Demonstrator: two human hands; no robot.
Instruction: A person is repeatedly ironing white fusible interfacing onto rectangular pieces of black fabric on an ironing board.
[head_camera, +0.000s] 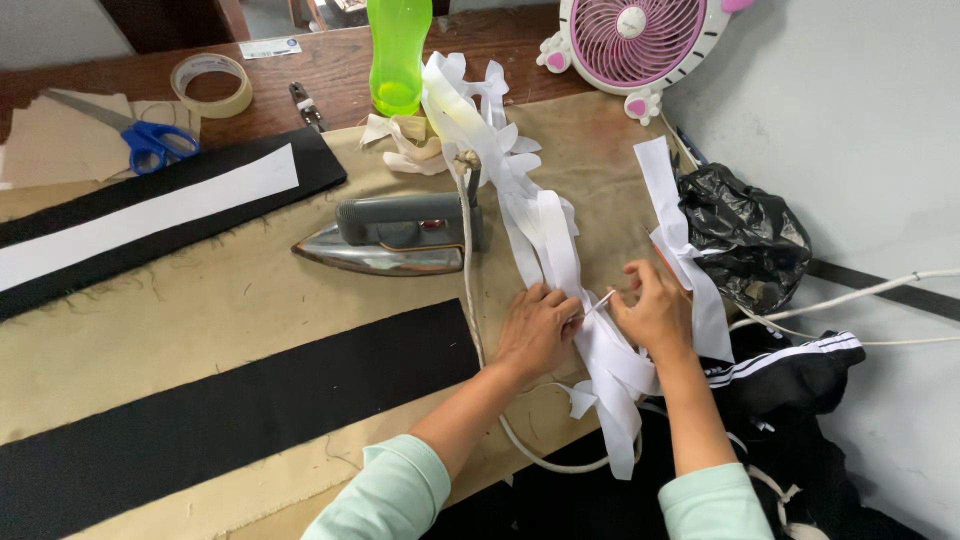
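White fabric strips (560, 260) lay in a tangled heap on the tan-covered table (250, 290), trailing off its near edge. Left hand (537, 330) rested on the heap, fingers curled, pinching one strip. Right hand (655, 310) sat just beside it, fingers bent around another strip; a thin pale sliver ran between the two hands. Grey iron (395, 235) lay flat to the left, near a black cloth band (230, 420). Black plastic bag (745, 235) sat right of the hands.
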